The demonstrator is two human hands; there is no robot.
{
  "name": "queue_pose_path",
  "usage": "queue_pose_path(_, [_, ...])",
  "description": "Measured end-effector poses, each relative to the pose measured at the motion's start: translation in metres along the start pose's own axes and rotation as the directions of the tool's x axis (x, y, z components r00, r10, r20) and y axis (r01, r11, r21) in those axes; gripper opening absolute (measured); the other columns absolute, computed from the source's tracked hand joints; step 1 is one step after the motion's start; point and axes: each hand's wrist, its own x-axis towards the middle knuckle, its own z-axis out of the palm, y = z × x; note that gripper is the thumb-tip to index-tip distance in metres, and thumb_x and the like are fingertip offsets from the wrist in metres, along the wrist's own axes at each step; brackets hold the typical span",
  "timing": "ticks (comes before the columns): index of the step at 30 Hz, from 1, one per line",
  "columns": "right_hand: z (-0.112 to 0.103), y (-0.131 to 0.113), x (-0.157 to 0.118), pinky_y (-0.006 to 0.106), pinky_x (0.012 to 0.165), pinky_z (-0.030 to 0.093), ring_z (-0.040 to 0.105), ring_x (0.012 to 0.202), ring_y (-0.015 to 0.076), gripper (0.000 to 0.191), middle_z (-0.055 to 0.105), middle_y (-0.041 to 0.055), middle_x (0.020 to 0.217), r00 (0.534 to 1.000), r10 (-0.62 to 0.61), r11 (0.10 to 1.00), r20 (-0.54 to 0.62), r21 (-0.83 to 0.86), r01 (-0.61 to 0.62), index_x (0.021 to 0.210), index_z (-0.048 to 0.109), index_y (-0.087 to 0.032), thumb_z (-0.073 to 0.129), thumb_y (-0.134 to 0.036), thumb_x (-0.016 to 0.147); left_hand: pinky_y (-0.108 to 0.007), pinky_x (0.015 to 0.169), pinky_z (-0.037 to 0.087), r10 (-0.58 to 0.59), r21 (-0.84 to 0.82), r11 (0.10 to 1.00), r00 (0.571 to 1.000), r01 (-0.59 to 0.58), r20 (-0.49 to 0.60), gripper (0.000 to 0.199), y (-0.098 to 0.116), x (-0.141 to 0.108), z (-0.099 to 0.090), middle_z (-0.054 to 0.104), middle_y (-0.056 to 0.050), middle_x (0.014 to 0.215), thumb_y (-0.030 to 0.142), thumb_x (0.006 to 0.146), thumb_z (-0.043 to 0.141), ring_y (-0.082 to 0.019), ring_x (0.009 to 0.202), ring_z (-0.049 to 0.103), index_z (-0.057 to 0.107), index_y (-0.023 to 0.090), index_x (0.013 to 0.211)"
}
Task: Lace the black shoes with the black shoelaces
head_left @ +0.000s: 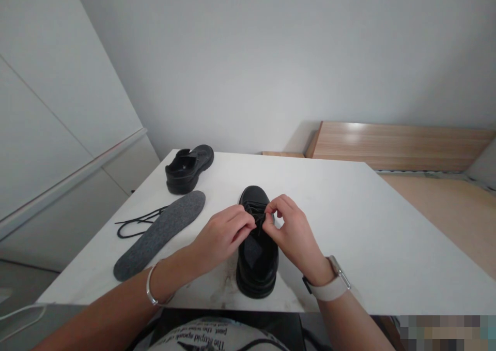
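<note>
Head cam: L hand [225, 234] & R hand [293, 233] pinch laces [253, 209]; near shoe [257, 284] looks mostly laced, other shoe [182, 178] isn't, insole [163, 237] & loose lace [130, 236] still out.

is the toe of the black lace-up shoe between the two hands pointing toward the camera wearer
No, the black lace-up shoe has its rounded toe at the far end and its heel nearest the wearer.

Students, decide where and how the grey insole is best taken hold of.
Probably pinch the grey insole by its rounded far-right end, coming from the right: it looks thin and lies flat, while a black lace lies at its left side.
</note>
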Motion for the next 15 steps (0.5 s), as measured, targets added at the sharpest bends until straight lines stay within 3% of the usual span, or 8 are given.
queue_pose_path(5, [-0.007, -0.019, -0.017, 0.031, 0.082, 0.048, 0.061, 0.095, 0.0188, 0.011, 0.063, 0.0076, 0.103, 0.998, -0.060, 0.997, 0.021, 0.046, 0.059, 0.103, 0.062, -0.019, 0.052, -0.017, 0.096, -0.027, 0.082, 0.050, -0.025, 0.026, 0.999, 1.000, 0.025, -0.014, 0.007, -0.013, 0.006, -0.023, 0.067, -0.004, 0.093, 0.023, 0.098, 0.057, -0.016, 0.089, 0.063, 0.060, 0.017, 0.100])
queue_pose_path(8, [-0.010, -0.036, -0.033, 0.030, 0.068, 0.046, 0.065, 0.079, 0.0176, 0.017, 0.068, 0.0042, 0.091, 0.965, -0.140, 0.990, 0.223, 0.007, 0.142, 0.104, 0.063, -0.020, 0.054, -0.034, 0.100, -0.039, 0.098, 0.047, -0.118, 0.249, 0.962, 0.993, 0.116, -0.007, 0.023, -0.043, 0.014, -0.046, 0.065, -0.010, 0.111, 0.034, 0.099, 0.056, -0.024, 0.107, 0.060, 0.059, 0.016, 0.113])
queue_pose_path(10, [-0.012, -0.046, -0.042, 0.032, 0.059, 0.039, 0.065, 0.069, 0.0193, 0.031, 0.068, 0.0021, 0.080, 0.935, -0.105, 0.983, 0.338, -0.106, 0.149, 0.097, 0.065, -0.020, 0.061, -0.051, 0.093, -0.046, 0.102, 0.045, -0.218, 0.453, 0.871, 0.976, 0.189, 0.013, 0.035, -0.070, 0.019, -0.060, 0.061, -0.016, 0.123, 0.037, 0.095, 0.059, -0.031, 0.116, 0.056, 0.058, 0.013, 0.120])
queue_pose_path(12, [-0.015, -0.052, -0.047, 0.033, 0.058, 0.035, 0.065, 0.067, 0.0217, 0.046, 0.067, 0.0014, 0.076, 0.909, -0.006, 0.972, 0.416, -0.211, 0.103, 0.090, 0.066, -0.021, 0.072, -0.065, 0.078, -0.050, 0.103, 0.044, -0.359, 0.627, 0.733, 0.933, 0.263, 0.028, 0.048, -0.097, 0.022, -0.069, 0.056, -0.020, 0.130, 0.037, 0.090, 0.065, -0.037, 0.121, 0.052, 0.056, 0.009, 0.127])
queue_pose_path(15, [-0.019, -0.055, -0.050, 0.032, 0.058, 0.031, 0.064, 0.073, 0.0233, 0.042, 0.067, 0.0009, 0.080, 0.846, 0.085, 0.954, 0.527, -0.289, 0.085, 0.084, 0.067, -0.022, 0.082, -0.059, 0.070, -0.050, 0.102, 0.045, -0.544, 0.759, 0.594, 0.828, 0.267, 0.134, 0.057, -0.125, 0.023, -0.073, 0.055, -0.022, 0.132, 0.039, 0.087, 0.068, -0.040, 0.123, 0.051, 0.054, 0.006, 0.132])
